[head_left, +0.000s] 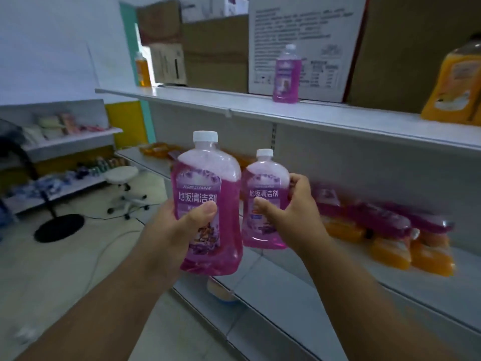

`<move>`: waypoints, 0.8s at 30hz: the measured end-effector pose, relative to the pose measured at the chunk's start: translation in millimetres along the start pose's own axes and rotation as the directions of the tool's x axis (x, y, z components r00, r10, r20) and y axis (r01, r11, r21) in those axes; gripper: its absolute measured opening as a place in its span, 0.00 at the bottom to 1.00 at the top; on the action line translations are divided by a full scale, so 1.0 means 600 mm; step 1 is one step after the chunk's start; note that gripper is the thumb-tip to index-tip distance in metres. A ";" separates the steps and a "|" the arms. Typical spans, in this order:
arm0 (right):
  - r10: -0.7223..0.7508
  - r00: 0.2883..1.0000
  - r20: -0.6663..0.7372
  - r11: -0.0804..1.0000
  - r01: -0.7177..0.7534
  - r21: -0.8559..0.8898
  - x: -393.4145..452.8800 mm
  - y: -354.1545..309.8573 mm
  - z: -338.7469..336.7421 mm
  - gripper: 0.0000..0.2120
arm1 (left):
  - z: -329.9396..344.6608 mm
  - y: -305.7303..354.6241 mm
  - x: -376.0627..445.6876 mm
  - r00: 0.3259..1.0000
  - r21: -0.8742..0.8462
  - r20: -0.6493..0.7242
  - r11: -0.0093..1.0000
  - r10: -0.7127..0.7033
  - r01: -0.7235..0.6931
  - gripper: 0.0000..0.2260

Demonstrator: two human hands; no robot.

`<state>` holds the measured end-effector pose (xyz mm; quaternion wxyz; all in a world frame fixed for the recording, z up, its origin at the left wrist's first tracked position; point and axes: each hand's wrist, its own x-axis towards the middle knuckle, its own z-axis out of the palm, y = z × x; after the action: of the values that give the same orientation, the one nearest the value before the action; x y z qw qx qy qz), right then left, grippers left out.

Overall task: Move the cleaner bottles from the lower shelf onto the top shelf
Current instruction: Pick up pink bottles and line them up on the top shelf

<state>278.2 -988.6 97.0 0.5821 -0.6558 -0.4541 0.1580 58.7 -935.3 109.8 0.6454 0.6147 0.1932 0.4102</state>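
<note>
Transfer is mid-way, I judge: my left hand point(179, 225) is wrapped tight round a large clear plastic bottle of purple floor cleaner point(208, 204), my right hand point(294, 204) clamped on a smaller matching purple bottle point(265, 199), both upright in the air between the shelves. Next I must raise them onto the white metal top shelf point(325, 115), beside the purple bottle already standing there point(286, 74). Both forearms reach forward, thumbs across the labels.

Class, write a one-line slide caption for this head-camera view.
Left hand and right hand each hold an upright purple cleaner bottle below the top shelf, where one purple bottle stands.
</note>
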 end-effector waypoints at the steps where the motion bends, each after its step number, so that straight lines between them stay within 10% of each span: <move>1: -0.029 1.000 -0.010 0.999 0.029 0.029 0.015 -0.022 0.020 0.31 | -0.022 0.018 0.008 1.000 0.013 -0.005 1.000 0.028 -0.028 0.25; 15: -0.289 0.929 -0.233 0.910 0.341 0.234 0.250 -0.139 0.097 0.31 | -0.155 0.108 0.291 0.966 0.092 0.144 0.969 0.214 -0.229 0.28; 24: -0.341 0.841 -0.419 0.917 0.396 0.048 0.368 -0.189 0.068 0.31 | -0.134 0.142 0.514 0.920 0.008 0.325 0.972 0.220 -0.236 0.18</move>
<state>320.4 -801.5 260.1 0.7247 -0.5340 -0.4305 -0.0655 154.6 -655.8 256.1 0.6014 0.7066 0.0220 0.3722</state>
